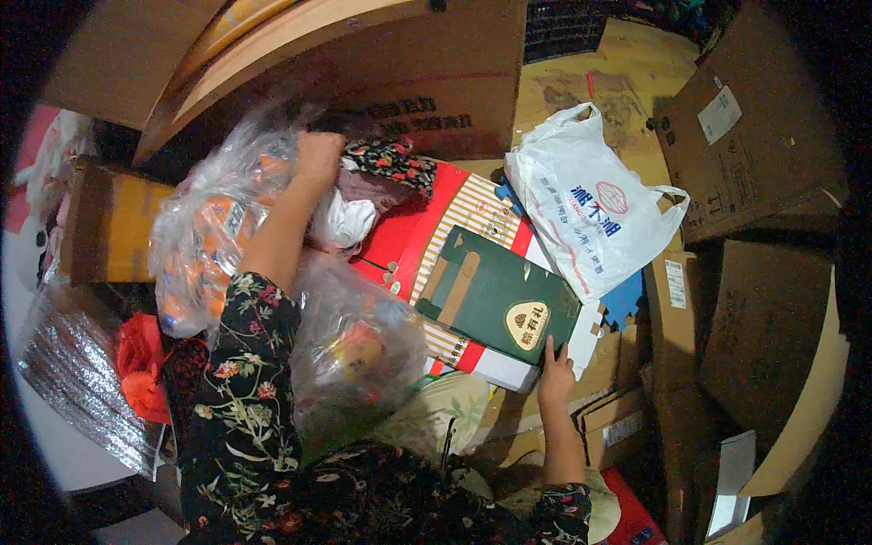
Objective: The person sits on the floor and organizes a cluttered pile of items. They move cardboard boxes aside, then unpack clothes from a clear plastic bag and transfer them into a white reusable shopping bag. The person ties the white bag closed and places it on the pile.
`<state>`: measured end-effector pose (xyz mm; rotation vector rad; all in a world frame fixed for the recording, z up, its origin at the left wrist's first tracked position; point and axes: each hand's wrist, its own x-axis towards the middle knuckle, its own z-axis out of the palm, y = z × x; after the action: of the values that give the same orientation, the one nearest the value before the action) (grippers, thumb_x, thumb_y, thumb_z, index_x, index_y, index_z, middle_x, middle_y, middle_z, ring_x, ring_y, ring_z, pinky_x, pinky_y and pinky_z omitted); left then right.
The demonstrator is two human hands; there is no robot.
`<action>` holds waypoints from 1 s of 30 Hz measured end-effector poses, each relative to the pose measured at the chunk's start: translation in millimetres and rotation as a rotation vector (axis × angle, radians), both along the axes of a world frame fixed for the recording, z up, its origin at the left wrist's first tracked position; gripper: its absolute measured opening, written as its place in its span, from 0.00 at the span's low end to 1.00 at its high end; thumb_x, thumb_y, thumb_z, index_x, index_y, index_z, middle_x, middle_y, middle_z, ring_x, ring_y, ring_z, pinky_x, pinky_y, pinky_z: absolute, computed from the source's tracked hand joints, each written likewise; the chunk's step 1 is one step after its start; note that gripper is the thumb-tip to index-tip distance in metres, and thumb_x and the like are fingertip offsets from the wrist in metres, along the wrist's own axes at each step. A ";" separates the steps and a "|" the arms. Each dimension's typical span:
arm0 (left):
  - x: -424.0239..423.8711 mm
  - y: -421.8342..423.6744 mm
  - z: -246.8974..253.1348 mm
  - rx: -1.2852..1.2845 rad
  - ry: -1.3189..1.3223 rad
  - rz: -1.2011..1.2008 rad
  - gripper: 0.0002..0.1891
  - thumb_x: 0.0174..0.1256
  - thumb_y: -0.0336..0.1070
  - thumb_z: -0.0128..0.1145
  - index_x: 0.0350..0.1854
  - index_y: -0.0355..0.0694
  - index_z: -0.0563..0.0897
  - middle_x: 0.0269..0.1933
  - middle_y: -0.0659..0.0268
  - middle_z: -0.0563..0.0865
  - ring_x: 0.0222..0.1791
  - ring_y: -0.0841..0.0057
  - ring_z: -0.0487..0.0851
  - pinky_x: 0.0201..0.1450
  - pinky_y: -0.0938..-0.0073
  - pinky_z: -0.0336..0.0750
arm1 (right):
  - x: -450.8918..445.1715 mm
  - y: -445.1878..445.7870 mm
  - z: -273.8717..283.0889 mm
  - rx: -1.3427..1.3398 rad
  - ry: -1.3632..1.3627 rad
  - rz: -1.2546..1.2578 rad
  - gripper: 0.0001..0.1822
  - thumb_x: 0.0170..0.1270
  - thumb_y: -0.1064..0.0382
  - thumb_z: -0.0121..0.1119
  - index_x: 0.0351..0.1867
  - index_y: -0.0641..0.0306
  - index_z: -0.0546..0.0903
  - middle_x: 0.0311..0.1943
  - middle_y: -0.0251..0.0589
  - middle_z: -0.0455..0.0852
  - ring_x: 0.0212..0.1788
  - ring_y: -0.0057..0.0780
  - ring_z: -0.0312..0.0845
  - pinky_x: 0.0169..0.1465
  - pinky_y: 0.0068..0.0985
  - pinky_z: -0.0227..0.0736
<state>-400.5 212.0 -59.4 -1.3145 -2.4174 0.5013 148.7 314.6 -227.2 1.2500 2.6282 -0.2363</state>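
My left hand (319,155) is curled into a fist at the top of a clear plastic bag (194,187), with its fingertips hidden. Orange packets (221,225) show through the film. Beside that fist lie a black floral cloth (392,162) and a crumpled white cloth (346,221). My right hand (557,378) rests at the near right corner of a flat dark green carton (490,293), fingers apart, the index finger on its surface. Under the carton is a red, white and gold-striped cardboard box (426,225). A second clear bag (361,347) with colourful contents sits close to my body.
A white plastic carrier bag (579,197) bearing writing lies beyond the carton. Brown cardboard boxes (756,136) crowd the right side, and a large carton (436,75) stands at the back. Silvery bubble wrap (82,375) and a red bag (143,368) are on the left.
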 end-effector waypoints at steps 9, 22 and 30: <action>28.2 12.5 1.2 -0.342 0.190 -0.619 0.10 0.53 0.36 0.53 0.31 0.42 0.87 0.54 0.58 0.78 0.58 0.67 0.72 0.63 0.61 0.57 | -25.7 11.6 13.8 -0.081 0.230 -0.027 0.23 0.50 0.73 0.54 0.52 0.71 0.75 0.54 0.55 0.74 0.52 0.50 0.71 0.54 0.35 0.71; 77.9 -3.4 -42.8 -0.665 -0.225 -0.986 0.27 0.64 0.42 0.46 0.60 0.88 0.60 0.72 0.71 0.48 0.71 0.60 0.49 0.51 0.25 0.61 | -38.4 1.4 -1.4 -0.103 0.097 -0.036 0.18 0.50 0.75 0.53 0.46 0.73 0.75 0.56 0.49 0.71 0.47 0.47 0.73 0.50 0.34 0.73; 81.6 3.4 -105.8 -0.829 0.124 -0.425 0.17 0.59 0.48 0.52 0.48 0.50 0.84 0.57 0.71 0.77 0.63 0.57 0.62 0.48 0.44 0.67 | -28.8 5.6 -7.3 -0.054 0.167 -0.107 0.19 0.48 0.74 0.57 0.45 0.72 0.75 0.52 0.50 0.74 0.47 0.47 0.73 0.49 0.36 0.73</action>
<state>-318.9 215.4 -165.2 -1.9584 -1.7720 1.4886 119.8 320.2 -234.5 1.4104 2.6743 -0.4454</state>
